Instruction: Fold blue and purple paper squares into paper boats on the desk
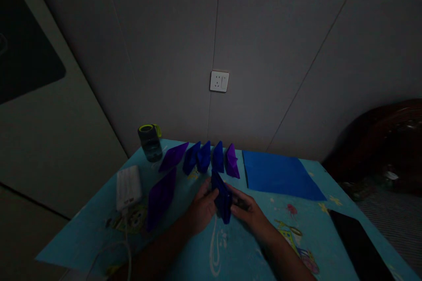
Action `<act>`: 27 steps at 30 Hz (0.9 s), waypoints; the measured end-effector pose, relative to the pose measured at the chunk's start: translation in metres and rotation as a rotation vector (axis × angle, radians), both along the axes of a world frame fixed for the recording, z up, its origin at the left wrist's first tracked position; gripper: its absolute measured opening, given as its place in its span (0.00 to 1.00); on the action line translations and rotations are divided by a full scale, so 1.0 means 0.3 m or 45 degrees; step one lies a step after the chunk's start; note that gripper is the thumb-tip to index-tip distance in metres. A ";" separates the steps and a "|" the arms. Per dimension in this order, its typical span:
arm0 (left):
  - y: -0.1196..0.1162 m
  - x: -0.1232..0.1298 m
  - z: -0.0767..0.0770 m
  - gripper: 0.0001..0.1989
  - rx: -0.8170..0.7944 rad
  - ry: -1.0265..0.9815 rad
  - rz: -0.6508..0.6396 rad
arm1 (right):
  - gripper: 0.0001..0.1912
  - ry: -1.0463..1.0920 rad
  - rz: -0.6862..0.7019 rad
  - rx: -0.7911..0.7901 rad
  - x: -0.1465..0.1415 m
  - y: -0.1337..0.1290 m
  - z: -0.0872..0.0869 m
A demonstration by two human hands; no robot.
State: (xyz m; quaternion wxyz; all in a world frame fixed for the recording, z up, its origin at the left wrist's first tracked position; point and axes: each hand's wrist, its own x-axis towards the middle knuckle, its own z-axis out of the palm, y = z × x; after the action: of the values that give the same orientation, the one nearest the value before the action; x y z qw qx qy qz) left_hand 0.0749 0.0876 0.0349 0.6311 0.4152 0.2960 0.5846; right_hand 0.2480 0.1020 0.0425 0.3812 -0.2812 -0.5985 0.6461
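Observation:
Between my two hands, above the middle of the table, is a dark blue folded paper boat (222, 197). My left hand (203, 207) grips its left side, with the thumb lying on the near face. At its right side, my right hand (247, 209) holds the edge between thumb and fingers. Just beyond stands a row of folded paper boats, among them a blue one (218, 157) and a purple one (232, 161). Farther left lie a purple boat (173, 156) and a larger purple one (161, 197). The fingers behind the held boat are partly hidden.
Blue paper sheets (280, 175) lie at the back right. A black flat device (359, 246) rests near the right edge. To the left are a white power bank (129, 188) with a cable (127, 232) and a water bottle (150, 144). Scissors (290, 228) appear near my right forearm, possibly printed on the tablecloth.

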 end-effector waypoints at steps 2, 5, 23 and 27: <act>-0.004 0.004 0.003 0.23 -0.033 0.129 0.031 | 0.37 -0.007 -0.091 -0.035 0.009 0.009 -0.017; -0.008 0.006 -0.008 0.24 -0.080 0.259 0.029 | 0.37 -0.061 -0.210 -0.054 0.020 0.021 -0.028; -0.032 -0.023 -0.021 0.18 0.427 1.129 0.248 | 0.18 -0.629 -0.478 0.574 0.035 -0.016 0.014; -0.032 -0.017 -0.026 0.13 0.179 0.955 0.032 | 0.21 -0.892 -0.441 0.624 0.043 -0.015 -0.007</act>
State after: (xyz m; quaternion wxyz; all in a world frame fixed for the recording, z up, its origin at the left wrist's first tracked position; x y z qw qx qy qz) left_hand 0.0699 0.0781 0.0272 0.4416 0.6389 0.4708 0.4185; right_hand 0.2610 0.0975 0.0403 0.3134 -0.4801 -0.7706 0.2784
